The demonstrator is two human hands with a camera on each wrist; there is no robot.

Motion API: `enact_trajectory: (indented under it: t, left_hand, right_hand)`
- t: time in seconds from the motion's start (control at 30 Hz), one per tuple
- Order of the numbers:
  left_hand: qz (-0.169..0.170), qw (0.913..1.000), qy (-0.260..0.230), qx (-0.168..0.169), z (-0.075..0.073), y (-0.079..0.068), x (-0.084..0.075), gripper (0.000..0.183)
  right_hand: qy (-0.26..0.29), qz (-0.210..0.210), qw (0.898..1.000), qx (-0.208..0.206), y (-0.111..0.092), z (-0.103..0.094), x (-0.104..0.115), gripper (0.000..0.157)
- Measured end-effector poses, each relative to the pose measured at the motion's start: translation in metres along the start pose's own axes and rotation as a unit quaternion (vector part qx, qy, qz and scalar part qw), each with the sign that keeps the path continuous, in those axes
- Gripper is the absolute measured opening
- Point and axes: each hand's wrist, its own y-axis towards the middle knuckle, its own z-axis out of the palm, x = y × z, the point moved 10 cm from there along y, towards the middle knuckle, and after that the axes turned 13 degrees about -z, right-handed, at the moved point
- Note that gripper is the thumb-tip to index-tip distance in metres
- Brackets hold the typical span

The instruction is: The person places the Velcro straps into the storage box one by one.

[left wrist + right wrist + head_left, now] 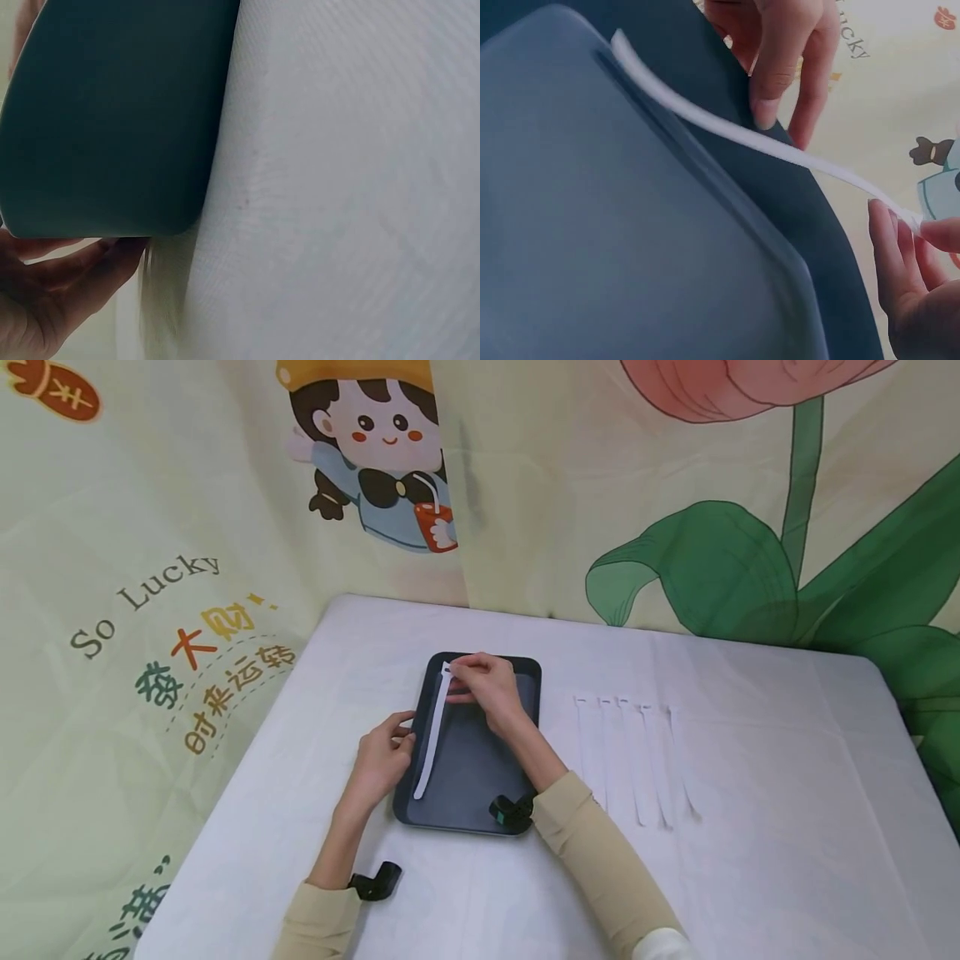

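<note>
Nearest you, at the left side of the tray (480, 760), your left hand (378, 764) holds the wall, thumb lapped over the rim, fingers bent against the outside. Level with that hand, well to the right on the desk (787, 793), five loose strips (632, 764) lie side by side, slotted heads far and tails near, fanning a little

Between your hands, over the left part of the tray, you have the white strip (433, 735). Its long axis runs near to far, the near end leaning slightly left, almost in line with the left wall. From your right fingers it reaches back toward you; your left fingers are just beside its middle, apart from it in the head view. Whether its near end touches the tray floor, you cannot tell

At the far end, your right hand (487, 689) pinches the strip's slotted head between thumb and fingers, so this hand is the nearer one. The strip is flat, narrow and gently bowed, so it should bend easily. Under it, the tray is smooth, matte, dark blue-grey, a round-cornered rectangle; your desk covering shows a fine weave. Beyond hangs a creased cloth (525, 543) printed with a cartoon figure and a large flower
</note>
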Motion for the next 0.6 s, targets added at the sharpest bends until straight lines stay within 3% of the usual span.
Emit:
enact_trajectory:
  t: [0.6]
  left_hand:
    - [0.008, 0.9999, -0.008, 0.004, 0.0, 0.001, 0.001, 0.042]
  right_hand:
    - [-0.037, 0.033, 0.999, 0.014, 0.001, 0.011, -0.031, 0.018]
